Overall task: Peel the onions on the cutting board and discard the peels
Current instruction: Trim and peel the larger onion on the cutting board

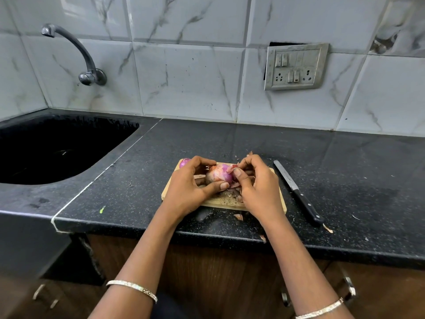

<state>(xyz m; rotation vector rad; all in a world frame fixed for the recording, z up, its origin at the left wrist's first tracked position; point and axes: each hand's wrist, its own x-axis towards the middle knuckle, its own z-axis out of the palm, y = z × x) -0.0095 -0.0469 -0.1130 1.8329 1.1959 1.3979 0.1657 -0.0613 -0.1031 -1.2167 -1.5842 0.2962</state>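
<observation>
I saw the left hand (pixel 188 187) cupping the onion (pixel 218 174) just above the cutting board (pixel 220 202), steadying it; the right hand (pixel 257 187) pinched a peel (pixel 232 168), probably to strip it.

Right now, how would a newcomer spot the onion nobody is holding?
On the black counter right of the sink lies a wooden cutting board. The spare onion peeks out at its far left corner; unlike the half-peeled onion, it is not held.
</observation>
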